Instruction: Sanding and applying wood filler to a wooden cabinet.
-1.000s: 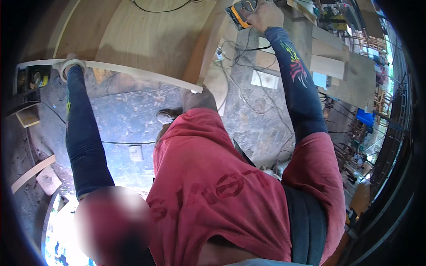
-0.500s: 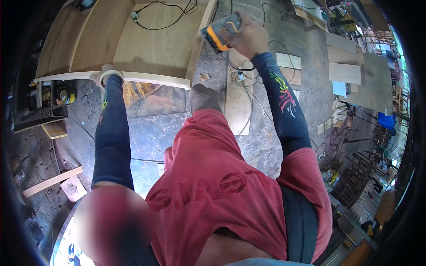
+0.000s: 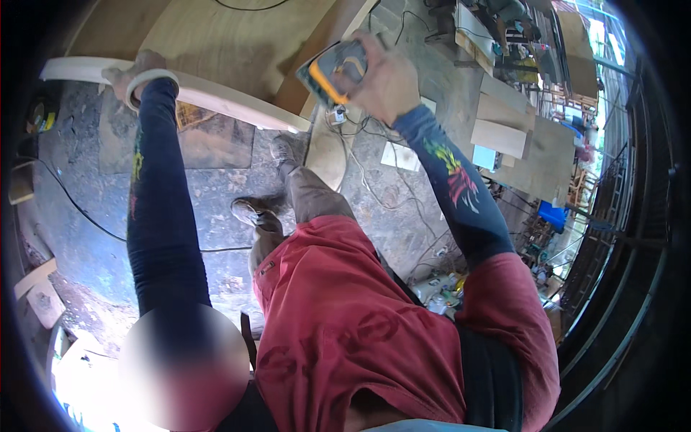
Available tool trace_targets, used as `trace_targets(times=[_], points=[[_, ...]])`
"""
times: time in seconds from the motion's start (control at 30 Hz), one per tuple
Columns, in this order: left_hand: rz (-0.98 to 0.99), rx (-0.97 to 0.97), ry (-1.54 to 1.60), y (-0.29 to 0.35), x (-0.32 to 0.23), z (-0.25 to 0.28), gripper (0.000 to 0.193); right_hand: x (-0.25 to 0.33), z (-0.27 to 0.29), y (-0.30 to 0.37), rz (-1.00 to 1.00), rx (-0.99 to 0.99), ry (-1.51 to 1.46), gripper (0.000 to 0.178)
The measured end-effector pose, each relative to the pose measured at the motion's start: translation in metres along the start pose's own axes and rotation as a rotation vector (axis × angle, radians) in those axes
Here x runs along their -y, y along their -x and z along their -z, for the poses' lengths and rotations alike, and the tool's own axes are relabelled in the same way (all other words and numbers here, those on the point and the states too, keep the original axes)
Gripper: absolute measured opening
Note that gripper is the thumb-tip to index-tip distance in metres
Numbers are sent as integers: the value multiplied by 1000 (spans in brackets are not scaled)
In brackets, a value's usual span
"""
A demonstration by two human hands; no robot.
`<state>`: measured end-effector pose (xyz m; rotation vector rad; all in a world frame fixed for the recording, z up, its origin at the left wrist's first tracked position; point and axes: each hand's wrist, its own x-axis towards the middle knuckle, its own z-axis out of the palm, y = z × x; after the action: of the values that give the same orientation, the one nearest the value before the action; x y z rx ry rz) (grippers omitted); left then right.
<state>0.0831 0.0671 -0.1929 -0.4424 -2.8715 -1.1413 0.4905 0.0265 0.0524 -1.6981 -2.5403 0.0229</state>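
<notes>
The fingers of the right hand (image 3: 392, 83) were wrapped round the body of an orange and dark power tool (image 3: 337, 72), by its flat pad most likely a sander. Blur softened that hand, so how hard it squeezed could not be told. The tool was tilted, near the right side panel (image 3: 324, 30) of an open wooden box (image 3: 237, 106); whether its pad touched the wood I could not tell. Handling it well, I judged, called for the pad flat on the face or edge being worked, light and even pressure, and no rocking over the corner, where a tilted pad could gouge or round the wood.

The left hand (image 3: 131, 70) grasped the box's pale near rim, its fingers hooked over the edge, well apart from the tool; a pale ring (image 3: 134, 95) circled that wrist. That was a sound bracing hold, provided the fingers kept out of the pad's path and the rim was pressed steadily, not pulled.

Further out, a dark cable (image 3: 252, 8) lay in the box, and looped cords (image 3: 367, 180) crossed the floor (image 3: 93, 216) to the right of the shoes (image 3: 248, 211). Keeping the tool's lead clear of pad and feet seemed worth the care. Beyond the cords lay flat boards (image 3: 499, 138), with clutter toward the far right
</notes>
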Motion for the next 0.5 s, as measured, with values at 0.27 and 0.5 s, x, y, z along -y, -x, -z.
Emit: trace_targets(times=[0.27, 0.5], points=[[57, 157, -320, 15, -42, 10, 61, -82, -14, -43, -73, -116, 9, 69], [75, 248, -163, 1, -34, 18, 68, -50, 0, -44, 75, 162, 118, 66]])
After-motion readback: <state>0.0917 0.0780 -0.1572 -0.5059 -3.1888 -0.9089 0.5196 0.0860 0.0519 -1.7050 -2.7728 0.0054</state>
